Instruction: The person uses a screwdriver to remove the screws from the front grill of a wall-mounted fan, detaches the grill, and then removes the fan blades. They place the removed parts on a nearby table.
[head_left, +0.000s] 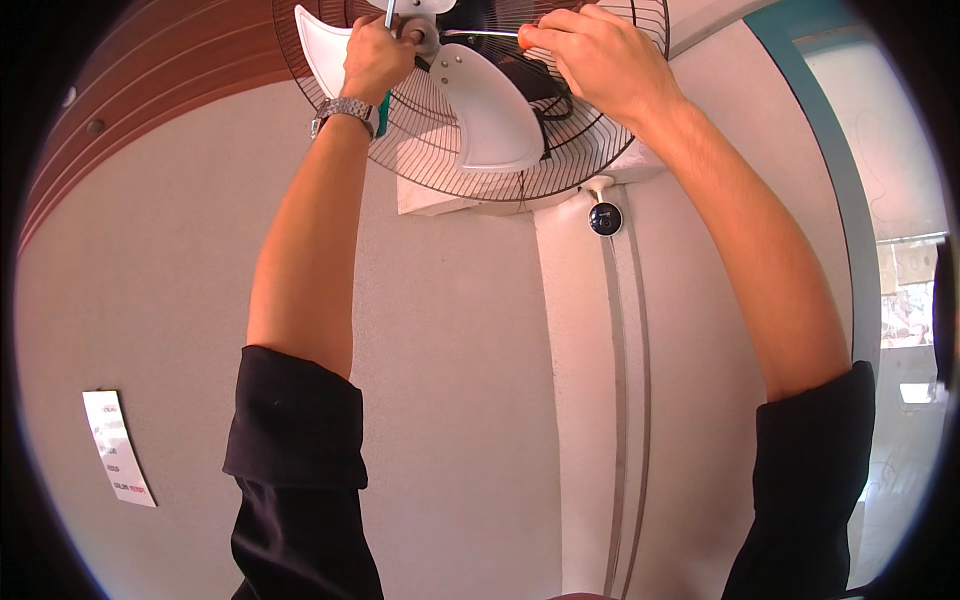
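The camera sits on the person's head, the left one of two. It looks out at the wall (450, 380) past two raised arms. The left hand (380, 58), right hand (612, 65) and fan (497, 115) are close, up top; the wall is farther back.

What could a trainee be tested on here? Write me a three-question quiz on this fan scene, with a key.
1. Which hand holds the orange-handled tool?
2. True or false: the round camera is above the fan's wire guard in the picture.
3. What colour is the large fan blade between the two hands? A: red; B: white; C: blue.

Key:
1. The right hand.
2. False: the round camera is below the wire guard.
3. B.
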